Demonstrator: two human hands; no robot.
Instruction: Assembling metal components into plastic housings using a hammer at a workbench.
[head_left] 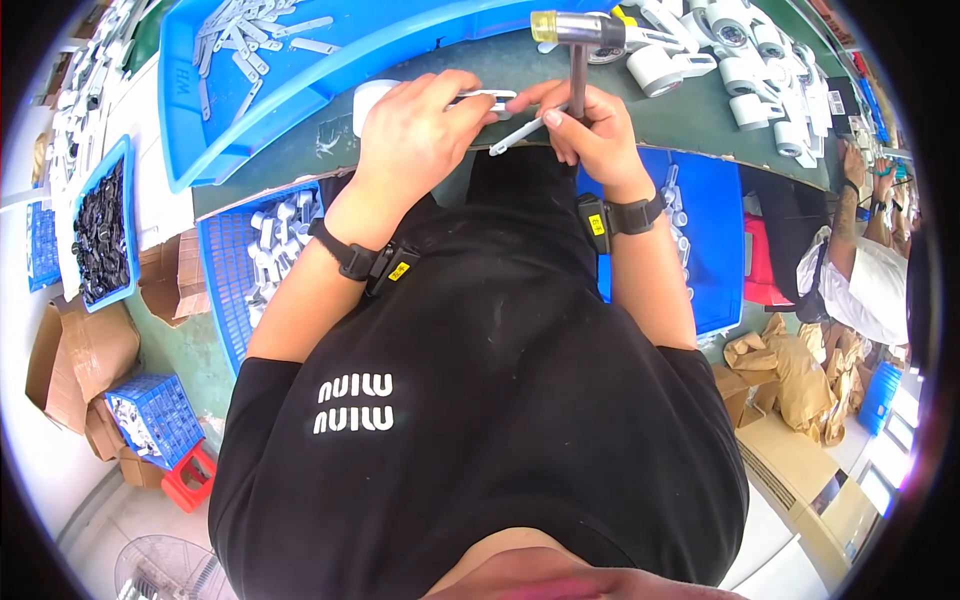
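Note:
My left hand (420, 125) is closed around a white housing (372, 104) with a round end. Its slim arm (503, 101) sticks out past my fingertips toward my right hand. In my right hand (598, 125), thumb and fingers pinch a narrow light-grey strip (518, 136), its free end pointing down to the left. A hammer (578, 75) with a metal head and a yellow face rises from the same hand, its handle running down into the curled fingers. The fingers hide the lower handle. Both hands meet over the near edge of the green bench (300, 165).
A large blue tray (185, 140) with several loose grey strips stands at the far left. White round-ended housings (745, 75) lie piled at the far right. Below the bench edge are a blue crate (222, 270) and a blue bin (718, 240) with white parts. Another person (850, 260) is at right.

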